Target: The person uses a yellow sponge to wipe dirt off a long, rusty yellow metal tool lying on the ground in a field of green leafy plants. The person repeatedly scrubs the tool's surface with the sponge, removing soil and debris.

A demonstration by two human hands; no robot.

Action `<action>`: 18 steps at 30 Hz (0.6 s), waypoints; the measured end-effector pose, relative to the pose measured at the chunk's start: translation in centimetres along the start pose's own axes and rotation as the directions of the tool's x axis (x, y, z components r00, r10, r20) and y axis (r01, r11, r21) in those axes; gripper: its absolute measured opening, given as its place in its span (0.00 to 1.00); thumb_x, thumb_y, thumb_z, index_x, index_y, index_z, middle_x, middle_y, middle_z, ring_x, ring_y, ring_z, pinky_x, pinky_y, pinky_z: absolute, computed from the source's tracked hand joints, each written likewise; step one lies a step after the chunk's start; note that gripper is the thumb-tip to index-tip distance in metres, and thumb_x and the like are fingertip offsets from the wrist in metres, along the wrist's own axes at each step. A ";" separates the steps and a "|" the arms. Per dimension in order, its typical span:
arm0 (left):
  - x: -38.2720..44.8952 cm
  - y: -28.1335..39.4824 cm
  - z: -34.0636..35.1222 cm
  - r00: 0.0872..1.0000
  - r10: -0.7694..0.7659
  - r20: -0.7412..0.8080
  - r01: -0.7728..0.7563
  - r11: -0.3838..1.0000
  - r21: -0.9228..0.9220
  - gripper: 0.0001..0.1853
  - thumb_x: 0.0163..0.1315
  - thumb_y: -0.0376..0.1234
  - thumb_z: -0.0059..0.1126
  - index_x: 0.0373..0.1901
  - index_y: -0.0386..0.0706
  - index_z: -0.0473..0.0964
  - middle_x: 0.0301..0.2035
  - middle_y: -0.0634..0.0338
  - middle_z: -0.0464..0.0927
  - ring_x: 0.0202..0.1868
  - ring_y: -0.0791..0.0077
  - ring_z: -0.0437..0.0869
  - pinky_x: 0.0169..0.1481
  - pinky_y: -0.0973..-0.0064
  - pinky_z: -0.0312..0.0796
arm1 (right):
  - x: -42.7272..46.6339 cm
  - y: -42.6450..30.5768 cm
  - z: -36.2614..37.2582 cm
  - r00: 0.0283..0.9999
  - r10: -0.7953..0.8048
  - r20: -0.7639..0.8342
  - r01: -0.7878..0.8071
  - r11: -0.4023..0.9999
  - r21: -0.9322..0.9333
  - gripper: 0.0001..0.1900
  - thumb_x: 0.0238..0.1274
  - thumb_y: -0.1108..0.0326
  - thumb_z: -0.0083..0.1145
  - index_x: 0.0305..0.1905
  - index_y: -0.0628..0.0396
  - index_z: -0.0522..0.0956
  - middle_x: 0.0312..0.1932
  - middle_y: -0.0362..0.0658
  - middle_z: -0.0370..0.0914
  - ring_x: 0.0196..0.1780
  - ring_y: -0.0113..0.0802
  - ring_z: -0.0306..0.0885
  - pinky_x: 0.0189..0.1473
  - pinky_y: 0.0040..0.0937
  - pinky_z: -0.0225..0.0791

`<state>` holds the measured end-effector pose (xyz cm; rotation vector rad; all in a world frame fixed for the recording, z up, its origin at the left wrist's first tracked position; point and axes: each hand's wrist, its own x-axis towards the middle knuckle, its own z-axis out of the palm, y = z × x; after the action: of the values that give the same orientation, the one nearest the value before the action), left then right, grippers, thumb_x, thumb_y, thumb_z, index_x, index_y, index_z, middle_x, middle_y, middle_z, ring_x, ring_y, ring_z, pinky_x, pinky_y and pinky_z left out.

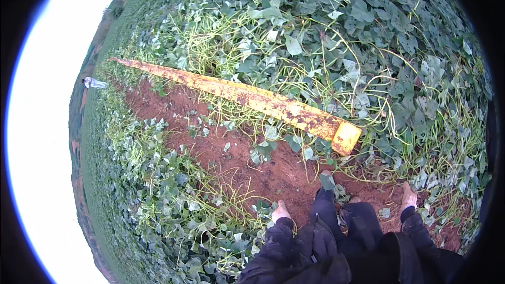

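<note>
My left hand [281, 211] hangs low beside my left leg, above the red soil and vine edge, with no object visible in it. At my right side, my right hand [409, 195] hangs over the soil near the leafy vines, its fingers small and partly hidden. In front of my feet lies a long yellow plastic-like strip [252, 98], stained with red soil, stretched along the edge of the vines. Its near end is a thick yellow roll or block [346, 138]. A leaf covers part of one foot.
Dense leafy vines [367, 27] spread on the far side of the strip, and more vines [189, 209] grow at the left. Between them runs a furrow of red soil [221, 146]. A distant person [94, 83] stands in the field near the horizon.
</note>
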<state>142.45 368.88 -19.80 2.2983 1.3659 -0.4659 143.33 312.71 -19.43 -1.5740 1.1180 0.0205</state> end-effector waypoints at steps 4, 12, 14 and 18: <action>-3.2 -4.1 -2.7 0.998 0.007 -0.061 -0.006 1.000 0.011 0.43 0.79 0.61 0.27 0.36 0.36 0.86 0.33 0.37 0.86 0.42 0.38 0.88 0.52 0.48 0.77 | -1.9 -4.3 0.3 0.981 0.167 0.094 -0.180 0.973 0.145 0.24 0.73 0.44 0.57 0.51 0.58 0.82 0.22 0.45 0.77 0.23 0.38 0.80 0.25 0.41 0.76; -2.0 -16.0 -0.7 0.985 0.006 -0.170 -0.070 0.926 -0.370 0.27 0.76 0.51 0.44 0.42 0.37 0.84 0.34 0.45 0.87 0.34 0.50 0.89 0.42 0.58 0.79 | -5.6 -10.3 -0.4 0.919 0.202 0.338 -0.311 0.899 0.308 0.45 0.71 0.25 0.44 0.72 0.56 0.69 0.43 0.48 0.78 0.32 0.46 0.80 0.30 0.44 0.75; -3.8 -16.2 1.0 0.982 -0.098 -0.163 -0.031 0.765 -0.644 0.15 0.70 0.40 0.61 0.40 0.36 0.84 0.31 0.51 0.87 0.26 0.60 0.88 0.31 0.65 0.80 | -6.4 -12.9 -1.1 0.892 0.187 0.411 -0.354 0.855 0.379 0.47 0.70 0.24 0.44 0.73 0.60 0.67 0.39 0.48 0.76 0.29 0.42 0.76 0.27 0.38 0.69; -11.1 -14.0 3.8 0.917 -0.380 0.119 0.297 0.454 -0.840 0.12 0.71 0.38 0.59 0.39 0.37 0.84 0.30 0.53 0.87 0.26 0.61 0.88 0.31 0.65 0.80 | -7.5 -17.4 -2.1 0.900 0.161 0.405 -0.364 0.788 0.496 0.51 0.70 0.24 0.46 0.72 0.66 0.63 0.31 0.45 0.70 0.23 0.34 0.64 0.21 0.32 0.55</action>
<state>124.70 364.62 -20.22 1.2235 1.6105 0.2104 149.45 314.07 -1.39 -0.8287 0.9443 0.1391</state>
